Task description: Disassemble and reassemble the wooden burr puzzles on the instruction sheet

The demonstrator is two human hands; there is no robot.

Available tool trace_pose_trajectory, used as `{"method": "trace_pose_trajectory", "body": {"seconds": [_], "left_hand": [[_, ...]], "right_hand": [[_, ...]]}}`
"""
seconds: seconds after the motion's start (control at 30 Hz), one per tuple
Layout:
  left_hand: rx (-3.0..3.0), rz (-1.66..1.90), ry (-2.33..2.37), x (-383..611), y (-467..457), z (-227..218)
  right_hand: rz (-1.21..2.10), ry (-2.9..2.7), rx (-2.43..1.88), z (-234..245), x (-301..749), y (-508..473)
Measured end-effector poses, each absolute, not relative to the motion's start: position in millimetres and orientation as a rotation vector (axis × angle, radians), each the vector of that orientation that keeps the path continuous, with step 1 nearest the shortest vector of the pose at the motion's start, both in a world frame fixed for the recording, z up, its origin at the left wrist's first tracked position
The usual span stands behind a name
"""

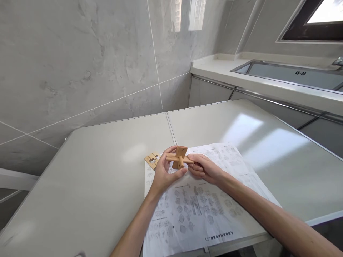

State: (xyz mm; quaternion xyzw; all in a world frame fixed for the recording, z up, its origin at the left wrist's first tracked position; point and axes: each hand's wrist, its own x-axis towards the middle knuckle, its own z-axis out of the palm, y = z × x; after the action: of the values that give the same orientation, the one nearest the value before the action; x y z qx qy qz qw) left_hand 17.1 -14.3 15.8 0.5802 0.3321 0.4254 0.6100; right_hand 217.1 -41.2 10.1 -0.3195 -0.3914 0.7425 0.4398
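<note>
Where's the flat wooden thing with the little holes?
In the head view, the flat wooden piece lies just left of the left hand, at the far left corner of the printed sheet.

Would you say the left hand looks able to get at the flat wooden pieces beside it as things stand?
Probably yes, once the left hand lets go of the wooden assembly it holds: the flat wooden pieces lie close by that hand, with nothing visible between.
</note>
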Motion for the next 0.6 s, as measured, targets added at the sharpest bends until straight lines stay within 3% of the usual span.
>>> {"method": "trace_pose_trajectory", "body": {"seconds": [0.6], "left_hand": [[1.328,0.867,0.774,16.3,-10.0,19.6]], "right_hand": [[1.839,-0.929,-0.83,12.7,218.8,-42.2]]}}
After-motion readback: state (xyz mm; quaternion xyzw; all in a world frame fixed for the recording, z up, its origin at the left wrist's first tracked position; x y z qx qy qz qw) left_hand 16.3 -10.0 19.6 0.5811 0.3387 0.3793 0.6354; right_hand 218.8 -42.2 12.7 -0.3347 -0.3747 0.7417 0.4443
